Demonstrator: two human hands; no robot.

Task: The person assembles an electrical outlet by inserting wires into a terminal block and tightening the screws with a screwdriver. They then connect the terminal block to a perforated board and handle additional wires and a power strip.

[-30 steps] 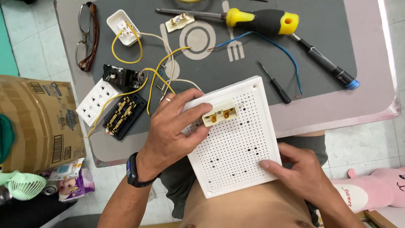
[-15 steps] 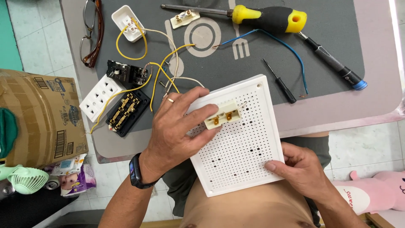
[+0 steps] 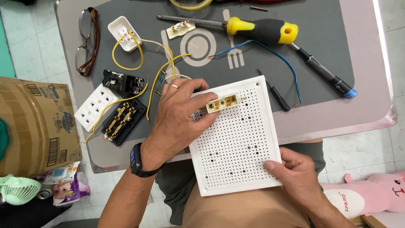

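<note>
Both hands on the white perforated board (image 3: pixel 236 139), which sits tilted, half on my lap, far edge resting on the table (image 3: pixel 379 84). Left hand (image 3: pixel 175 120) lies over the board's left side, fingers curled, thumb + fingertips pinching a small cream terminal block (image 3: pixel 222 102) w/ brass contacts against the board's far-left area. Right hand (image 3: pixel 297 173) grips the near-right corner, thumb on top, steadying it.

Progress, as I judge it: block looks placed on the board but I see no screws in it and no wires attached, so fixing + wiring seem left to do. Can't tell if anything is fastened underneath.

Rest of the table, far side: big yellow-and-black screwdriver (image 3: pixel 253 29), a slim dark screwdriver w/ blue tip (image 3: pixel 325 76) to its right, a small black one (image 3: pixel 274 90) just beside the board's far edge. Blue wire (image 3: pixel 270 48) loose btw them. Left: yellow wires (image 3: pixel 126 55) running to a white plug housing (image 3: pixel 124 33), an opened black socket base (image 3: pixel 120 122), white socket cover (image 3: pixel 95 105), another small cream block (image 3: pixel 181 28), glasses (image 3: pixel 88 42). Cardboard box (image 3: pixel 29 122) at far left, off the table.
</note>
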